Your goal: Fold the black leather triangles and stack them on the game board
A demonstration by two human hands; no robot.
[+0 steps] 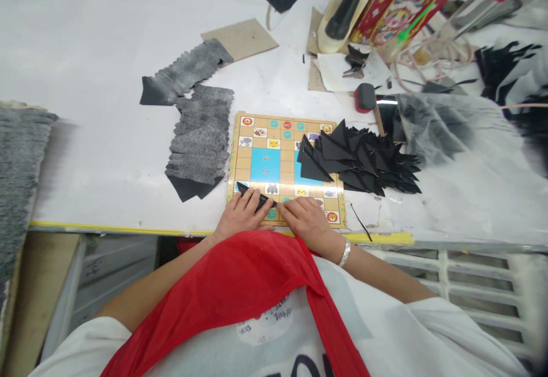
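A narrow, dark folded strip of black leather-like material (242, 187) lies at a slant on the near left part of a printed animal game board (287, 171). My left hand (244, 213) presses on this strip with its fingers curled over it. At the strip's right end, the fingertips of my right hand (307, 220) are drawn together on its tip. A heap of black triangular pieces (363, 157) covers the board's right side and spills onto the table. Left of the board is a stack of overlapping grey-backed pieces (199, 134), with another row (184, 72) beyond it.
A cardboard piece (242, 40) lies behind the grey rows. At the back right stand a glue-stained container (342, 17) and a red printed box (402, 6). A small black-and-red case (365, 97) and clear plastic (440, 126) lie right. Grey fabric (21, 166) sits far left.
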